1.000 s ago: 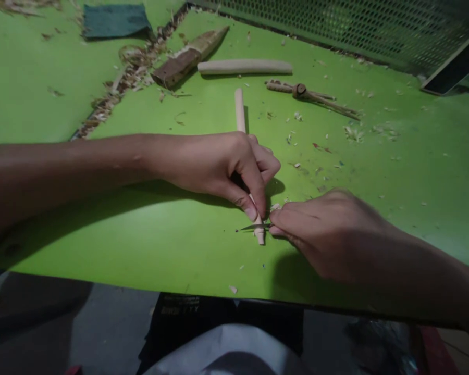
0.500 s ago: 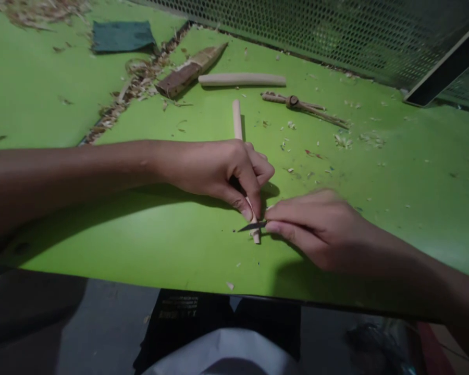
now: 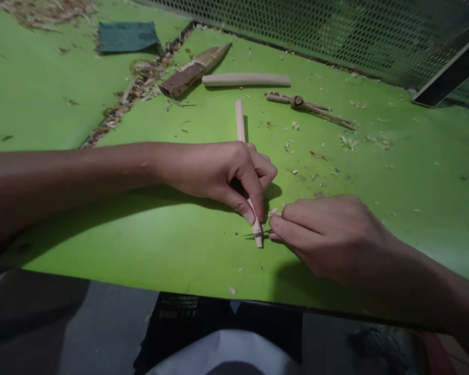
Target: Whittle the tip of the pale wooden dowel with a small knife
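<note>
My left hand (image 3: 244, 177) is closed around a slim pale wooden stick (image 3: 239, 120), thumb and forefinger pinching it close to its near end. The stick lies along the green tabletop, its middle covered by my fingers. From the right, my right hand (image 3: 324, 234) grips a small knife whose handle is hidden in the fist. The thin dark knife blade (image 3: 252, 236) crosses the stick just below my left thumb and looks nearly edge-on. Small pale shavings (image 3: 274, 212) lie between the two hands.
Beyond my hands lie a thicker pale stick (image 3: 246, 79), a partly barked pointed piece of wood (image 3: 195, 70) and a bundle of thin twigs (image 3: 308, 107). A dark green cloth-like piece (image 3: 128, 37) sits far left. Shavings fill the table seam (image 3: 140, 83). A perforated metal panel (image 3: 316, 36) borders the back.
My right hand has shifted slightly right and turned, so the blade shows thinner and sits a little lower on the stick. My left hand keeps its pinch. The whole view has shifted slightly.
</note>
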Motion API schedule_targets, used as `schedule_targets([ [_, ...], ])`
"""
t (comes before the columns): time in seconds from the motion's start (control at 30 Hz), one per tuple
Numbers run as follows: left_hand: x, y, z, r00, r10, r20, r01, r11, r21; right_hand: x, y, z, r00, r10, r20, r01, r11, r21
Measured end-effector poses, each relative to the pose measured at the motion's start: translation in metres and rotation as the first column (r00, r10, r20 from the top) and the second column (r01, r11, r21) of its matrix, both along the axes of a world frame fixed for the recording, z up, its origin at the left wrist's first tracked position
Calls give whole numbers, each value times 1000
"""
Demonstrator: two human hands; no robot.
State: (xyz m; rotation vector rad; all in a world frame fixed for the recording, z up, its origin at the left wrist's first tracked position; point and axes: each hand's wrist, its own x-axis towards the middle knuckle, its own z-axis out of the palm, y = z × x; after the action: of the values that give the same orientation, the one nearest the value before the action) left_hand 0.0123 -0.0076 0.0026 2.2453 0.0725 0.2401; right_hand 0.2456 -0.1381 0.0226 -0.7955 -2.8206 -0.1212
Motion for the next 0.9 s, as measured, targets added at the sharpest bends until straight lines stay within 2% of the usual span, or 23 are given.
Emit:
schedule_targets([
  [0.13,0,0,-1,1000,3,-9,-3,1000,-28,-5,-6,4,999,-31,-17,32,999,21],
  [0.3,-2,1,-4,997,-48,53,48,999,-8,-9,-13,5,992,-79,-93,69,992,-107],
  [0.37,-3,1,-4,993,-81,80,80,997,8,-10,-15,4,990,-98,-105,86,990,-113],
  [0.57,-3,0,-5,991,-97,88,98,995,-6,-13,-18,-5,992,-87,-89,89,996,18],
  [0.73,-2,-1,-3,994,-83,70,83,997,-1,-9,-21,-6,999,-25,-31,28,995,95],
  [0.9,-2,-3,-2,998,-48,49,48,999,2,-4,-21,-11,999,47,28,-52,972,231],
])
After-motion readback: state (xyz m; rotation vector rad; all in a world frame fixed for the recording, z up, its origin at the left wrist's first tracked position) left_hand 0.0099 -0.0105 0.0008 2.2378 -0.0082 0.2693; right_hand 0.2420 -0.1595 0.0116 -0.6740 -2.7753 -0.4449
